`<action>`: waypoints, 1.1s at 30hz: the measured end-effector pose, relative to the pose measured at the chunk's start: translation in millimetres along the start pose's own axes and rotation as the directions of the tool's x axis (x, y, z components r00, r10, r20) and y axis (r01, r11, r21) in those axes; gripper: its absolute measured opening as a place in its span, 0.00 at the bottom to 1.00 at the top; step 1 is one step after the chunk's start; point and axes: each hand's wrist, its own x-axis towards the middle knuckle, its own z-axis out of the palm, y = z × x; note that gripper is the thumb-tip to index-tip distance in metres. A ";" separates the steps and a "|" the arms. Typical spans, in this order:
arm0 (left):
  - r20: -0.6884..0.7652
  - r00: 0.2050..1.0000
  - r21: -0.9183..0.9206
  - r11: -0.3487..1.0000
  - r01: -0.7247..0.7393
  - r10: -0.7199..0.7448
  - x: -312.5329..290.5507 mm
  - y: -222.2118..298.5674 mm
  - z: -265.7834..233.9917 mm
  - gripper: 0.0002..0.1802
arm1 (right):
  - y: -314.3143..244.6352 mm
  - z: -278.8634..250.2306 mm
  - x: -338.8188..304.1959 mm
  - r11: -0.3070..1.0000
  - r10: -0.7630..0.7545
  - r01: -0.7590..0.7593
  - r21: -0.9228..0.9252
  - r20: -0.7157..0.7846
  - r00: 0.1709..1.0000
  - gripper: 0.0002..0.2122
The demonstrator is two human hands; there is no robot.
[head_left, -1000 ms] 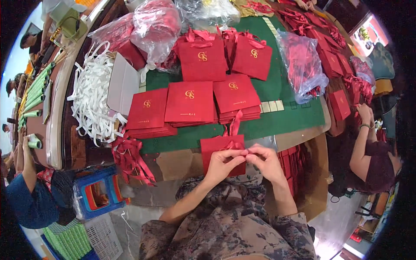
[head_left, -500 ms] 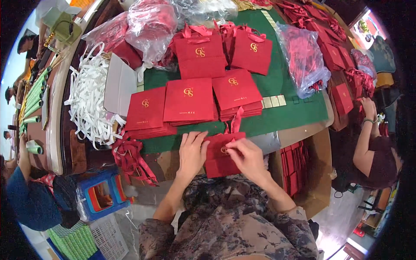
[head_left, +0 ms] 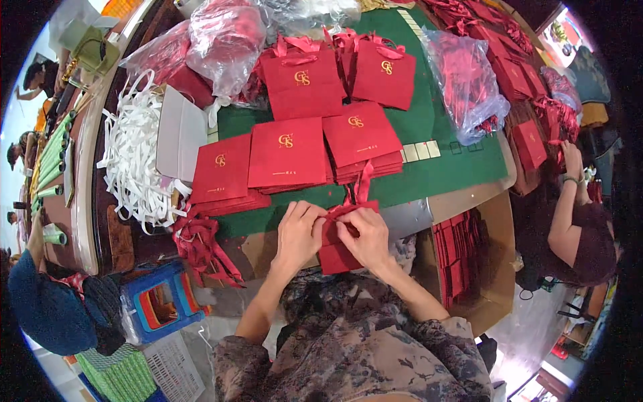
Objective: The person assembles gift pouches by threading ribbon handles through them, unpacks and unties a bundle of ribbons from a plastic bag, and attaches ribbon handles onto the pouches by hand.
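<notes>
A small red paper gift bag point(head_left: 335, 258) is held upright at the table's near edge, its red ribbon handle point(head_left: 362, 182) sticking up on the far side. My left hand point(head_left: 300, 231) grips the bag's left upper edge between thumb and fingers. My right hand point(head_left: 364, 236) is closed at the bag's top, its fingertips close to the left thumb; what exactly they pinch there is hidden. Just beyond lie stacks of flat red bags with gold print: a left stack point(head_left: 220, 167), a middle stack point(head_left: 288, 153) and a right stack point(head_left: 362, 134).
Finished-looking bags with handles point(head_left: 301, 84) lie farther back on the green mat point(head_left: 462, 175). White ribbons point(head_left: 134, 151) spill beside a white box point(head_left: 184, 127). Red ribbons point(head_left: 201, 244) hang off the near edge. A cardboard box point(head_left: 492, 268) holds red bags. A co-worker's arm point(head_left: 568, 201) is at right.
My right hand has moved left along the bag's top, closer to my left hand. The view has shifted slightly.
</notes>
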 end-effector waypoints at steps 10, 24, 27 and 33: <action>0.079 0.997 -0.059 0.998 0.005 -0.001 3.7 9.5 -6.3 0.06 | -0.7 6.1 -4.9 1.000 -0.008 0.009 0.015 -0.076 0.997 0.06; 0.215 0.957 -0.246 0.937 0.248 -0.197 5.3 11.7 -9.5 0.04 | 0.6 25.9 -7.5 0.968 -0.218 0.185 -0.170 -0.209 0.953 0.09; 0.147 0.970 -0.241 0.944 0.225 -0.194 3.5 6.2 -3.1 0.04 | 1.3 21.4 -7.0 0.973 -0.200 0.177 -0.151 -0.157 0.967 0.08; 0.146 0.965 -0.248 0.937 0.247 -0.216 0.4 3.9 -2.0 0.05 | -3.8 -1.5 -3.1 0.996 -0.018 0.025 0.089 -0.079 0.997 0.07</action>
